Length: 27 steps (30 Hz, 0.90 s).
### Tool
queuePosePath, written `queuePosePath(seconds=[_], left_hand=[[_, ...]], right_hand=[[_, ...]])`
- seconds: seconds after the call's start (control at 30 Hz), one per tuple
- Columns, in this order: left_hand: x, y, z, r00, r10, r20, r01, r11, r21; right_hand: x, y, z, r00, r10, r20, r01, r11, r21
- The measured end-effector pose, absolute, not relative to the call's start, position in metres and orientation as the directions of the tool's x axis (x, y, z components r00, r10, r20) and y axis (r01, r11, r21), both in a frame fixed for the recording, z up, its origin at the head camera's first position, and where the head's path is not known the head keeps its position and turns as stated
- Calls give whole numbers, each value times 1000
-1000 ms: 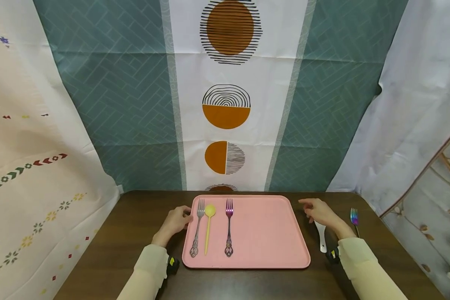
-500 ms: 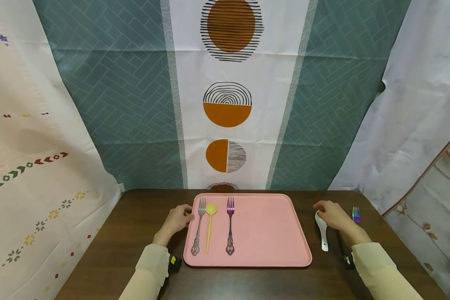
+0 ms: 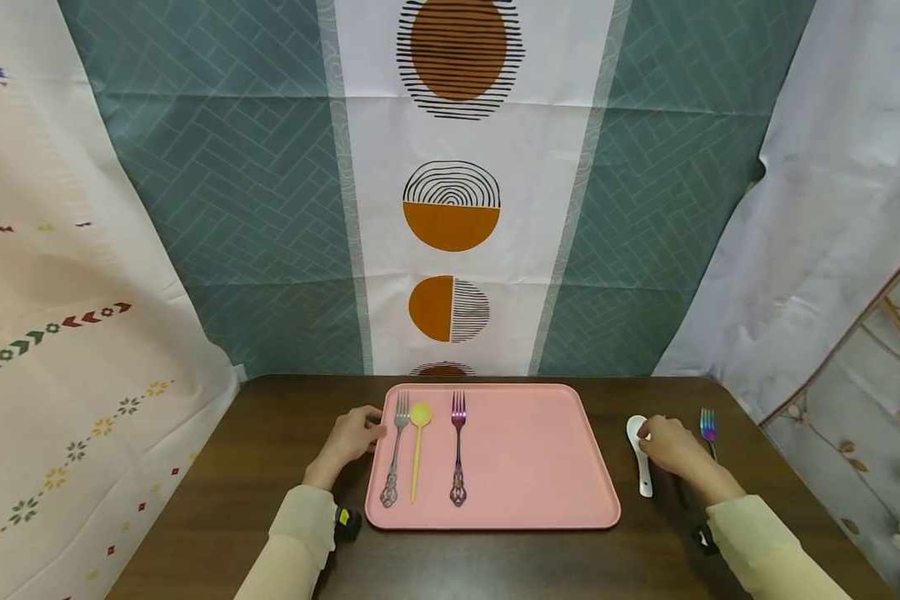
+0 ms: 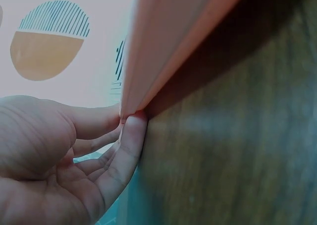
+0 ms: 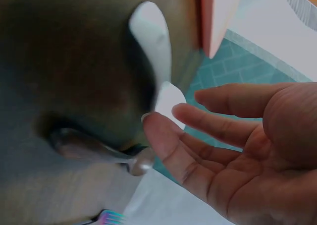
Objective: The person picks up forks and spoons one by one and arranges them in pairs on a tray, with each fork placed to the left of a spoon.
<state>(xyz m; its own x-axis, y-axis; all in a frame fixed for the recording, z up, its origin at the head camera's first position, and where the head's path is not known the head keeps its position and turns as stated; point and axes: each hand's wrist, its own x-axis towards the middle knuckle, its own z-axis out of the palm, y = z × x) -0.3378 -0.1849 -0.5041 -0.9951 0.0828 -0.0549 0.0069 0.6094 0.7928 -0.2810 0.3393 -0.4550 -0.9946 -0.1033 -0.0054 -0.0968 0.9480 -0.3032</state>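
My left hand (image 3: 348, 437) pinches the left rim of a pink tray (image 3: 532, 458), thumb and fingers meeting at its edge in the left wrist view. On the tray lie a silver fork (image 3: 394, 454), a yellow spoon (image 3: 420, 415) and a purple-headed fork (image 3: 458, 442). My right hand (image 3: 675, 450) hovers beside a white soup spoon (image 3: 643, 475) right of the tray. Its thumb and fingers are apart with nothing between them, and the fingertips overlap the spoon's bowl in the right wrist view. A metal spoon (image 5: 84, 148) lies close by, mostly hidden under my right hand in the head view.
A rainbow-coloured fork (image 3: 708, 427) lies on the dark wooden table (image 3: 285, 400) near its right edge, beyond my right hand. Patterned cloth (image 3: 450, 317) hangs behind the table and at both sides.
My right hand has moved right and toward me, uncovering the white spoon's bowl, and its outstretched index finger has drawn in. My left hand stays at the tray's rim.
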Motion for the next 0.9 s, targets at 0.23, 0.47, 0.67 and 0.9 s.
queuePosePath(seconds=[0.23, 0.47, 0.67, 0.9], left_hand=[[-337, -185, -504, -995, 82, -49, 11, 606, 795], [-336, -184, -501, -996, 77, -53, 4, 604, 797], [-337, -185, -502, -995, 87, -55, 10, 613, 790], [-336, -183, -502, -995, 77, -59, 0, 610, 792]], right_hand=[[-276, 332, -463, -998, -60, 9, -60, 954, -294], [-269, 327, -472, -998, -38, 54, -54, 948, -314], [-268, 323, -474, -999, -17, 48, -31, 953, -301], [-267, 322, -474, -998, -2, 62, -18, 964, -267]])
